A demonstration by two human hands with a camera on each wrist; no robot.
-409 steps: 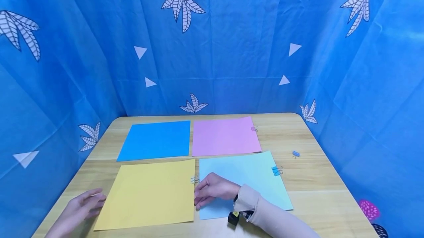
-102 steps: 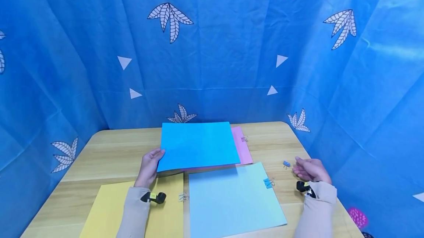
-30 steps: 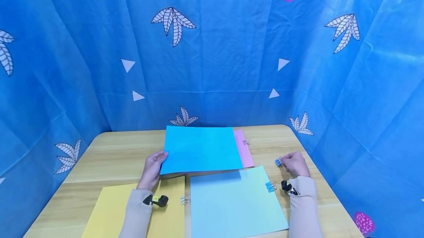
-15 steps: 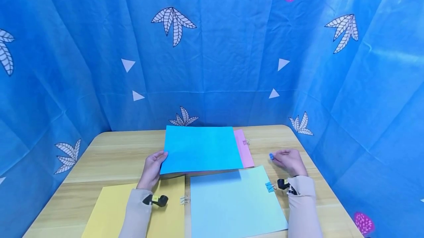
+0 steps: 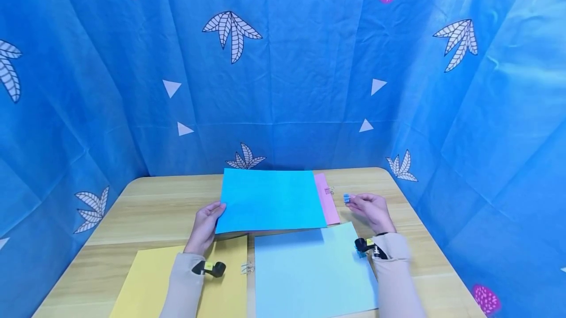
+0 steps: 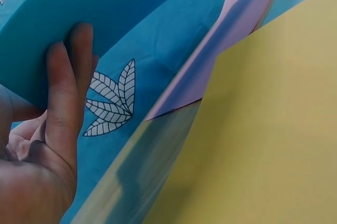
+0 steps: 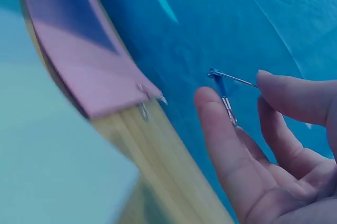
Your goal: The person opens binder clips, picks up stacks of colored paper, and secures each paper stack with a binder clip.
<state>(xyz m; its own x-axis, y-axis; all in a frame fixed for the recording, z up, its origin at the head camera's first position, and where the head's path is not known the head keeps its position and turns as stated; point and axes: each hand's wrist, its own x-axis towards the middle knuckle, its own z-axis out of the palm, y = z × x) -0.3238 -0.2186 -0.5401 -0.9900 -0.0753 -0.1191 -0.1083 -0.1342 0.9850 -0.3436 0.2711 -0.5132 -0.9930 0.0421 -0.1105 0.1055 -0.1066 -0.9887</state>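
My left hand (image 5: 205, 224) grips the left edge of a blue sheet or stack of paper (image 5: 271, 200), thumb above and fingers beneath, as the left wrist view confirms. The paper is lifted and overlaps the pink paper (image 5: 327, 205), hiding most of it. To the right, my right hand (image 5: 373, 212) pinches a small blue binder clip (image 5: 347, 198) by its wire handles, between thumb and fingers. In the right wrist view the binder clip (image 7: 218, 82) hangs apart from any paper. A pink binder clip (image 5: 329, 190) sits on the pink paper's right edge.
Yellow paper (image 5: 227, 283) with a pale binder clip (image 5: 247, 268) lies front left, partly under my left forearm. Light-blue paper (image 5: 309, 274) lies front centre; my right wrist partly covers its blue clip (image 5: 360, 253). A blue curtain (image 5: 292, 87) surrounds the wooden table (image 5: 168, 200).
My right hand picked the blue binder clip off the table and carried it left toward the papers. Earlier, my left hand lifted the blue paper from the back left and brought it over the pink.
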